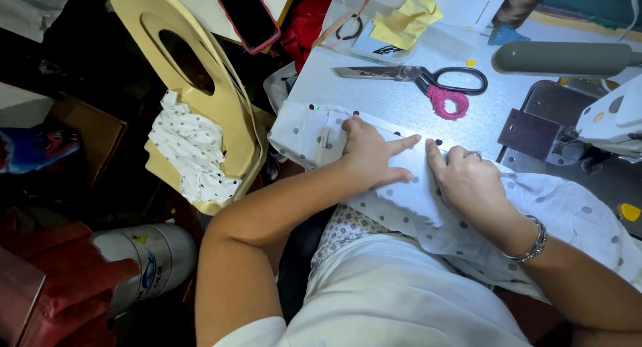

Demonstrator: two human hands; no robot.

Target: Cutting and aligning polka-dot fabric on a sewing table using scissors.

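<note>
Nearest, pressed down on the dotted white cloth (568, 210): left hand (371, 156) flat, fingers spread, index pointing along a fold; right hand (468, 180) flat, fingers close together, palm down. Gripped nothing, pinched nothing. Wore one bracelet (531, 243) and one ring (473, 155) on the right.

Lay across the near edge of the grey table (401, 99), that cloth, draping off towards the lap and reaching right towards the sewing machine (612, 120). Judged part done: folded and smoothed under both hands, not yet under the needle as far as could be seen; stitching along the fold could not be made out.

Counted going outward: two hands, one dotted cloth in work, one further dotted scrap (190, 156) hung on a beige plastic seat (154, 19) to the left, one white canister (157, 253) below it. Farther on the table: one pair of scissors (418, 76) with black handles, pink wrap on one loop, lying shut; one sewing machine. Farthest: one yellow rag (401, 23), one phone (249, 16) in a red case.
</note>
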